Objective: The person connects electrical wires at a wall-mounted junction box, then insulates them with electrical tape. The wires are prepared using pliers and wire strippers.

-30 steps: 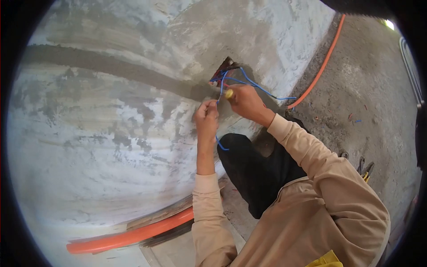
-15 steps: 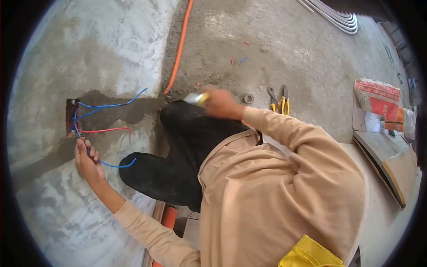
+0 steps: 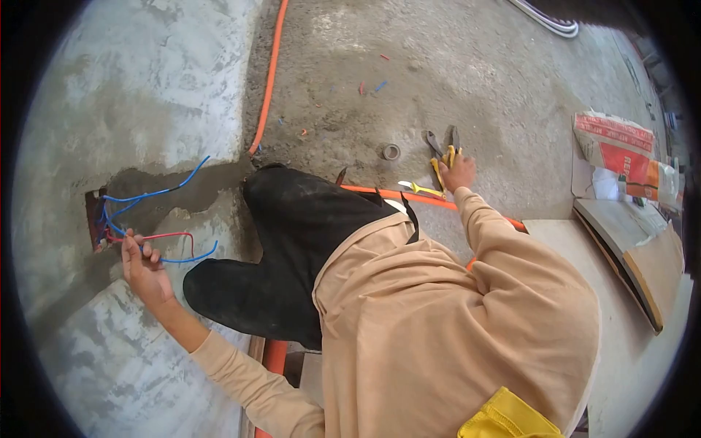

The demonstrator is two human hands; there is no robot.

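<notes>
In the head view my left hand [image 3: 148, 271] pinches a blue wire [image 3: 191, 260] just below the recessed wall box [image 3: 96, 219]. Other blue wires [image 3: 164, 193] and a red wire [image 3: 186, 235] also come out of that box. Over on the floor at the right, my right hand [image 3: 458, 174] closes on the yellow handles of a pair of pliers [image 3: 450, 152]. A second pair of pliers [image 3: 433, 143] lies against it. Close by is a utility knife [image 3: 423, 190] with a yellow handle, lying by an orange conduit.
A tape roll [image 3: 391, 152] sits on the concrete floor near the pliers. Orange conduit [image 3: 272, 77] runs along the wall's foot. Wire scraps [image 3: 380, 86] are scattered beyond. At the right are a torn cement bag [image 3: 621, 150] and boards [image 3: 621, 241]. My black-clad knee [image 3: 281, 193] is against the wall.
My right hand has moved right from beside my knee to the pliers, and the utility knife it held now lies on the floor. My left hand still pinches the blue wire.
</notes>
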